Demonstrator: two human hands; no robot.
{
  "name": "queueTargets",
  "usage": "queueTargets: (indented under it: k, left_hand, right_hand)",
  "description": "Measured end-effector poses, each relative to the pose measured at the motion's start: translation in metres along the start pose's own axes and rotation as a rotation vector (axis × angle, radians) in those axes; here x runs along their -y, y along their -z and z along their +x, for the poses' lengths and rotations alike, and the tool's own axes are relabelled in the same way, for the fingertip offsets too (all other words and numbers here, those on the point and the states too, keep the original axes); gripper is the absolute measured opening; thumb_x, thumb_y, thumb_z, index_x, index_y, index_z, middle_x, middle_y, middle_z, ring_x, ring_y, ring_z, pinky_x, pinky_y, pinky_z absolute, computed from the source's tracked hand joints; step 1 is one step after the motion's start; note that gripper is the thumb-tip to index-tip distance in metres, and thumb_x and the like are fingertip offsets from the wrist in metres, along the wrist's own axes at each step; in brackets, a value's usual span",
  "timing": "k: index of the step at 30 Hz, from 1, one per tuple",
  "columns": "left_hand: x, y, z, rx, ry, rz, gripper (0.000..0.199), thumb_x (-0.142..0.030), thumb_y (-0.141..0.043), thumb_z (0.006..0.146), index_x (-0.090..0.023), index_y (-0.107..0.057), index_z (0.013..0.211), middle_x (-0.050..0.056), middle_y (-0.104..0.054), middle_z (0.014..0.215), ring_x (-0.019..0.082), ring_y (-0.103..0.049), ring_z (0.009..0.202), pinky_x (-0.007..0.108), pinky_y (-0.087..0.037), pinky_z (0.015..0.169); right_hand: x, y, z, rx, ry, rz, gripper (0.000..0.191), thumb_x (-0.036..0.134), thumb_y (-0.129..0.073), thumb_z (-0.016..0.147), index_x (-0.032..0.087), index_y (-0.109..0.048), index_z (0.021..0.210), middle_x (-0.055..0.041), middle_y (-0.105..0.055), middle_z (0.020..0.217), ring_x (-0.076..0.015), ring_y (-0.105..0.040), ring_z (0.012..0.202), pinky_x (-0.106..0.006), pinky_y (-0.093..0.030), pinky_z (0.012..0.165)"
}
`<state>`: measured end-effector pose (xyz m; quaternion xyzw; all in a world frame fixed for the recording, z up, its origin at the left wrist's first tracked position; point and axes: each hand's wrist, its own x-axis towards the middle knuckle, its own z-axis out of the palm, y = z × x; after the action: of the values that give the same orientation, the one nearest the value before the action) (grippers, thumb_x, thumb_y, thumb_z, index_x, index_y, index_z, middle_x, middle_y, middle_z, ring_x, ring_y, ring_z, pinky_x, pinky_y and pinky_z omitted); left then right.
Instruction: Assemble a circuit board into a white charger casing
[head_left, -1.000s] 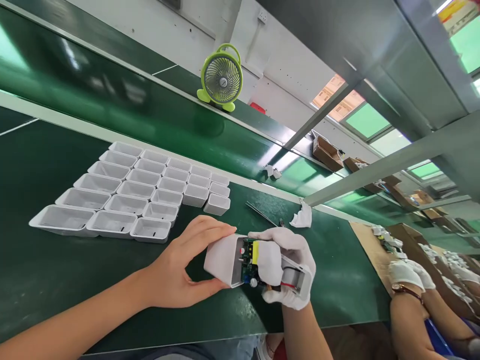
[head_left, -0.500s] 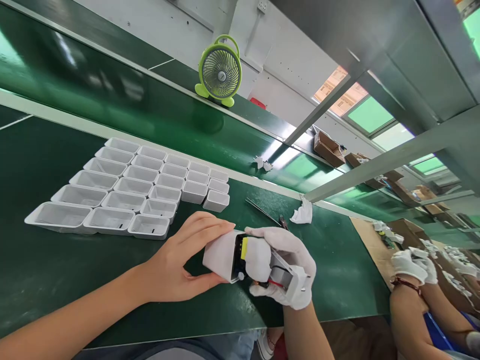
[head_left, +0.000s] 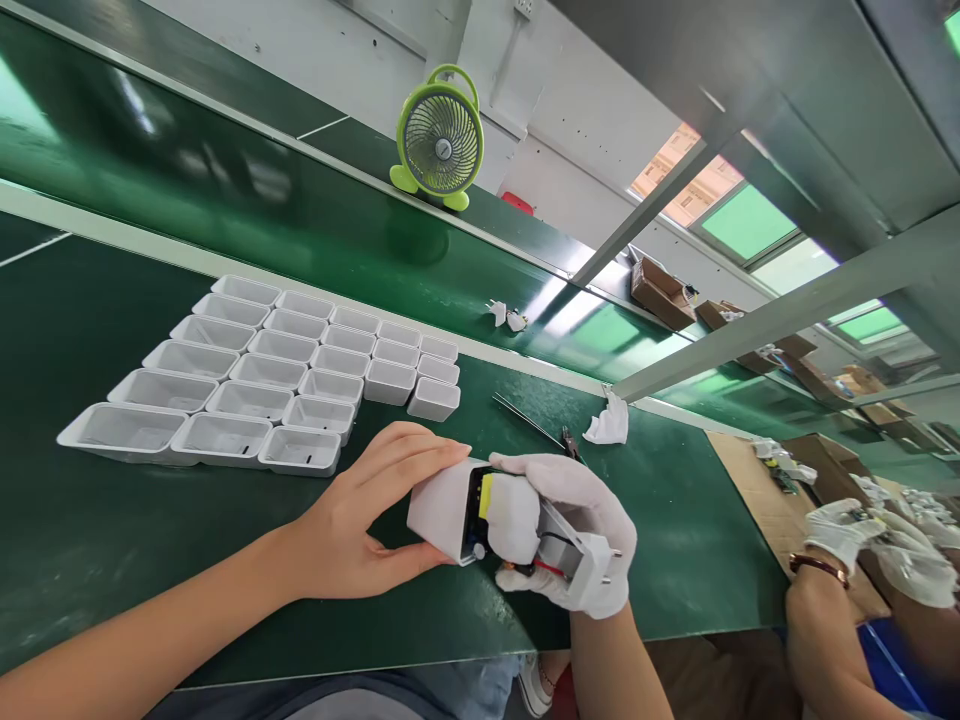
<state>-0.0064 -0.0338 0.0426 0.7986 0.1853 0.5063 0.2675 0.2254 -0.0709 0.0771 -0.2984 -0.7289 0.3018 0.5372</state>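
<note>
My bare left hand (head_left: 390, 515) grips a white plastic housing (head_left: 442, 510), its open end turned to the right. In my gloved right hand (head_left: 581, 530) is a plug-in circuit assembly (head_left: 514, 520) with a white block, yellow tape, a red wire and a white plug end with metal pins (head_left: 596, 568). The assembly's dark left end sits at the mouth of the housing; how deep it reaches inside is hidden. Both hands are over the green table (head_left: 360, 640). Rows of white open housings (head_left: 225, 435) stand to the upper left.
Tweezers (head_left: 525, 418), dark-handled pliers (head_left: 570, 443) and a crumpled white cloth (head_left: 609, 420) lie beyond my right hand. White pieces (head_left: 506, 316) rest on the green conveyor belt (head_left: 300, 215). A green fan (head_left: 441, 140) stands behind. At right, a co-worker's gloved hands (head_left: 840, 535) work near cardboard (head_left: 750, 490).
My hands and the two parts keep nearly the same pose. The white pieces on the belt have shifted left. The co-worker's hands have moved apart and to the right.
</note>
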Motion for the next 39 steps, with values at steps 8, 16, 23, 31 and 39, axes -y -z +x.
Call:
queueTargets:
  k: [8,16,23,31,39]
  left_hand:
    - [-0.0002,0.0005,0.0015,-0.002,-0.034,0.022,0.056,-0.031,-0.067,0.095,-0.018,-0.045,0.145,0.017,-0.062,0.128,0.03,-0.057,0.115,0.048,-0.052,0.097]
    - [0.0008,-0.0001,0.0028,0.013,-0.054,0.027,0.061,-0.024,-0.07,0.092,-0.016,-0.043,0.146,0.017,-0.061,0.129,0.029,-0.055,0.116,0.047,-0.05,0.098]
    - [-0.0006,0.0012,0.0031,0.012,-0.06,0.026,0.058,-0.027,-0.068,0.094,-0.018,-0.043,0.146,0.016,-0.062,0.127,0.03,-0.057,0.115,0.048,-0.051,0.097]
    - [-0.0013,0.0018,0.0034,0.014,-0.051,0.021,0.06,-0.027,-0.068,0.093,-0.02,-0.043,0.147,0.016,-0.062,0.128,0.03,-0.057,0.115,0.048,-0.052,0.096]
    - [-0.0005,0.0021,0.0048,0.024,-0.046,-0.016,0.059,-0.029,-0.068,0.094,-0.018,-0.044,0.146,0.017,-0.062,0.127,0.03,-0.056,0.115,0.049,-0.051,0.098]
  right_hand:
    - [0.0017,0.0039,-0.0015,0.035,-0.016,0.002,0.076,0.02,-0.094,0.065,0.024,-0.059,0.133,-0.0129,-0.067,0.126,-0.0328,-0.067,0.117,-0.045,-0.065,0.092]
    - [0.0017,0.0028,0.0003,0.033,-0.018,0.006,0.073,0.021,-0.092,0.069,0.024,-0.059,0.135,-0.0113,-0.067,0.128,-0.0312,-0.067,0.118,-0.043,-0.065,0.094]
    - [0.0041,0.0035,0.0013,0.031,0.004,-0.022,0.07,0.026,-0.091,0.072,0.025,-0.06,0.135,-0.0112,-0.068,0.125,-0.0311,-0.068,0.116,-0.044,-0.064,0.094]
    - [0.0049,0.0016,-0.0001,0.027,-0.027,0.026,0.071,0.022,-0.091,0.071,0.026,-0.06,0.135,-0.0118,-0.067,0.125,-0.0319,-0.068,0.115,-0.045,-0.066,0.09]
    - [0.0064,0.0038,-0.0009,0.036,-0.042,0.0,0.078,0.02,-0.094,0.066,0.026,-0.059,0.136,-0.0108,-0.066,0.128,-0.0329,-0.066,0.118,-0.044,-0.065,0.092]
